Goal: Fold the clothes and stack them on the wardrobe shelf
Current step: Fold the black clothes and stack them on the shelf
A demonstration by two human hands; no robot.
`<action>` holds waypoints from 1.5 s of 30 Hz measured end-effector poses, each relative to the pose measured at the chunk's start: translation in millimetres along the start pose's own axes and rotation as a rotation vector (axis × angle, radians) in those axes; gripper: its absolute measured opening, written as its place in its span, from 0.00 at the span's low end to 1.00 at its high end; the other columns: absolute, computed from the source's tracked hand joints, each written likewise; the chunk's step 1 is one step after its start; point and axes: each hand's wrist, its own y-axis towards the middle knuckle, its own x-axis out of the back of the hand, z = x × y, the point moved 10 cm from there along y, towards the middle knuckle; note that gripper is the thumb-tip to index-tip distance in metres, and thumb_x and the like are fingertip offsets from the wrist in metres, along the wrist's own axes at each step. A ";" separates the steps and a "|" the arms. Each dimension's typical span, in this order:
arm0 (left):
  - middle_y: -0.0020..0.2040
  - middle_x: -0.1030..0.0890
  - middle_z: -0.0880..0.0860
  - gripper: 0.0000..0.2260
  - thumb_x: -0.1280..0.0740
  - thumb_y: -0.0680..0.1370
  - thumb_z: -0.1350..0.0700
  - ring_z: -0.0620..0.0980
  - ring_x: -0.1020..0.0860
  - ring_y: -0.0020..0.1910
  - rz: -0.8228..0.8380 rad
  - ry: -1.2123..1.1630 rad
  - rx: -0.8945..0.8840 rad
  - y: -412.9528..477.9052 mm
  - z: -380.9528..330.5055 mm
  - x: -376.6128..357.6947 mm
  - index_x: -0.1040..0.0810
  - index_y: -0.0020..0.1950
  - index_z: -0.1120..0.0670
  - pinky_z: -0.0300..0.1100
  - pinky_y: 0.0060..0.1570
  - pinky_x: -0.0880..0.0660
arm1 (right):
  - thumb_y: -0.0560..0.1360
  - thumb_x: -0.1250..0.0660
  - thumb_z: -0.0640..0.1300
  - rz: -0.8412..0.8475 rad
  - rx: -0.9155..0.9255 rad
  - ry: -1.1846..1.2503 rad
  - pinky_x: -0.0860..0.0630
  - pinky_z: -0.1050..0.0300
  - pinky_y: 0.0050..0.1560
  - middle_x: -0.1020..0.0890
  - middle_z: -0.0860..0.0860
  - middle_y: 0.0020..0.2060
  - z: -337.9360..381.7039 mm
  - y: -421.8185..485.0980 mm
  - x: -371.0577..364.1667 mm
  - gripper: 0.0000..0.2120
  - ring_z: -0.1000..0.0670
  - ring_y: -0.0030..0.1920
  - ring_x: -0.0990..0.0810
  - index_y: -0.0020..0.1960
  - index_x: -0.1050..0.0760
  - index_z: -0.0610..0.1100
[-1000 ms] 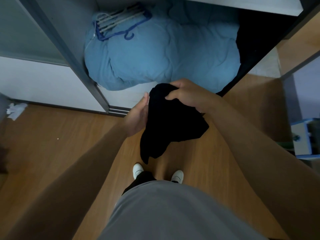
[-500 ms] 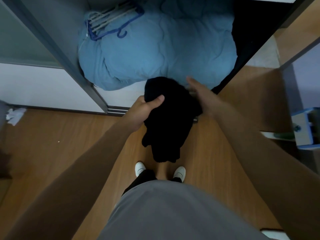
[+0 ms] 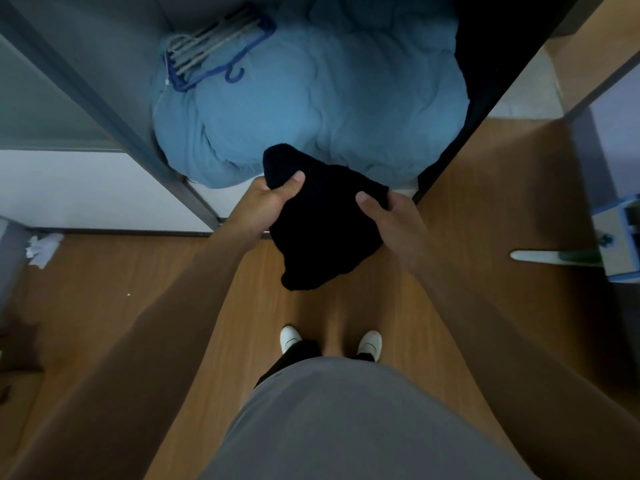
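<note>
The open wardrobe (image 3: 114,46) holds a bulky blue quilt (image 3: 329,109) that fills its bottom compartment. A bundle of blue and grey hangers (image 3: 214,53) lies on top of the quilt, toward the wardrobe's back left corner. The right end of the compartment is too dark to tell what it contains. A black garment (image 3: 325,223), bunched into a compact fold, hangs in the air just in front of the wardrobe's opening, its top overlapping the quilt's front edge. The left hand (image 3: 273,199) has a clenched grip on the garment's upper left corner, thumb on top. The right hand (image 3: 388,216) grasps the right edge, thumb pressed on the cloth and fingers hidden beneath. On the wooden floor (image 3: 121,289) in front of the wardrobe stand two white shoes (image 3: 290,337). A crumpled paper (image 3: 43,245) lies by the wardrobe's closed left panel.
</note>
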 end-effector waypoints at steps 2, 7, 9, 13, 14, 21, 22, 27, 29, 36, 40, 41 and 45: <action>0.49 0.13 0.46 0.15 0.29 0.73 0.38 0.46 0.15 0.50 0.034 0.033 0.023 0.0 -1.3 1.5 0.18 0.53 0.47 0.44 0.55 0.21 | 0.78 0.34 0.56 0.017 0.060 -0.068 0.19 0.54 0.55 0.14 0.53 0.49 20.8 0.2 4.0 0.12 0.57 0.50 0.16 0.56 0.20 0.51; 0.58 0.15 0.50 0.21 0.28 0.74 0.43 0.49 0.17 0.57 0.195 -0.235 0.123 -7.3 -14.9 -23.7 0.21 0.64 0.51 0.42 0.50 0.19 | 0.77 0.31 0.53 0.075 0.068 0.329 0.18 0.52 0.57 0.14 0.51 0.54 47.9 1.4 15.9 0.11 0.51 0.56 0.16 0.59 0.21 0.51; 0.60 0.16 0.53 0.22 0.29 0.75 0.44 0.51 0.18 0.59 0.224 -0.342 0.160 -10.1 -24.2 -34.2 0.22 0.66 0.53 0.44 0.52 0.19 | 0.74 0.28 0.54 0.205 0.056 0.257 0.20 0.57 0.59 0.15 0.55 0.55 43.9 -3.8 2.8 0.16 0.54 0.58 0.17 0.61 0.24 0.55; 0.59 0.17 0.57 0.21 0.33 0.78 0.44 0.54 0.17 0.58 0.278 -0.416 0.248 -16.5 -33.9 -44.5 0.20 0.63 0.57 0.45 0.50 0.19 | 0.68 0.26 0.51 0.383 0.007 0.136 0.25 0.60 0.65 0.20 0.61 0.60 25.4 -15.6 -29.3 0.25 0.61 0.61 0.21 0.63 0.29 0.61; 0.59 0.16 0.57 0.21 0.33 0.78 0.43 0.55 0.17 0.57 0.279 -0.405 0.271 -17.7 -34.0 -44.1 0.20 0.62 0.57 0.46 0.49 0.19 | 0.68 0.26 0.50 0.364 0.011 0.180 0.25 0.58 0.66 0.21 0.57 0.63 25.6 -15.0 -31.2 0.27 0.59 0.63 0.22 0.65 0.29 0.58; 0.65 0.20 0.54 0.26 0.42 0.80 0.36 0.52 0.21 0.64 0.267 -0.500 0.211 -18.0 -35.8 -31.2 0.23 0.68 0.53 0.47 0.58 0.22 | 0.74 0.26 0.44 0.088 -0.015 0.353 0.19 0.57 0.53 0.14 0.53 0.53 35.7 -0.4 -21.1 0.16 0.53 0.54 0.16 0.61 0.22 0.50; 0.66 0.20 0.53 0.26 0.43 0.80 0.36 0.52 0.22 0.65 0.303 -0.512 0.192 -20.8 -32.9 -31.9 0.23 0.67 0.51 0.47 0.59 0.23 | 0.74 0.26 0.43 0.056 -0.031 0.378 0.18 0.58 0.49 0.14 0.53 0.50 36.6 1.4 -20.0 0.13 0.53 0.52 0.15 0.59 0.21 0.49; 0.65 0.19 0.54 0.21 0.34 0.79 0.46 0.51 0.22 0.65 0.386 -0.280 0.148 -35.6 1.6 -43.9 0.24 0.68 0.55 0.43 0.62 0.24 | 0.74 0.25 0.44 -0.041 -0.222 0.432 0.19 0.60 0.36 0.16 0.48 0.50 34.9 1.9 -12.4 0.20 0.50 0.47 0.15 0.63 0.23 0.43; 0.61 0.17 0.56 0.19 0.31 0.79 0.49 0.54 0.20 0.62 0.278 -0.209 0.099 -30.4 1.7 -38.6 0.22 0.66 0.58 0.42 0.59 0.23 | 0.74 0.25 0.44 -0.024 -0.275 0.398 0.17 0.57 0.38 0.15 0.45 0.52 37.8 2.0 -8.9 0.20 0.48 0.47 0.15 0.64 0.22 0.40; 0.53 0.14 0.57 0.14 0.29 0.78 0.50 0.54 0.15 0.52 0.022 -0.376 0.072 -16.5 -32.2 -28.6 0.18 0.58 0.58 0.44 0.45 0.19 | 0.70 0.25 0.60 0.157 -0.117 0.207 0.19 0.61 0.49 0.14 0.61 0.46 49.9 -4.8 -1.1 0.14 0.58 0.49 0.15 0.53 0.22 0.59; 0.53 0.14 0.58 0.15 0.29 0.78 0.50 0.54 0.15 0.52 0.101 -0.399 0.067 -15.1 -50.4 -32.5 0.19 0.58 0.59 0.42 0.43 0.19 | 0.72 0.24 0.51 0.154 -0.026 0.158 0.21 0.65 0.51 0.16 0.67 0.48 41.4 -14.5 -11.1 0.15 0.64 0.52 0.18 0.52 0.25 0.67; 0.56 0.15 0.58 0.16 0.29 0.78 0.50 0.54 0.16 0.55 0.147 -0.401 0.055 -15.9 -51.5 -31.8 0.20 0.61 0.59 0.42 0.46 0.19 | 0.73 0.24 0.49 0.120 -0.017 0.206 0.21 0.62 0.53 0.15 0.64 0.50 43.9 -12.6 -7.3 0.15 0.61 0.53 0.17 0.55 0.24 0.64; 0.62 0.18 0.52 0.20 0.32 0.76 0.43 0.50 0.19 0.61 0.364 -0.305 0.159 -24.8 -21.1 -38.1 0.23 0.65 0.51 0.41 0.52 0.20 | 0.76 0.27 0.45 0.076 -0.070 0.353 0.19 0.53 0.55 0.14 0.50 0.53 49.3 -6.2 1.3 0.14 0.51 0.54 0.15 0.61 0.21 0.47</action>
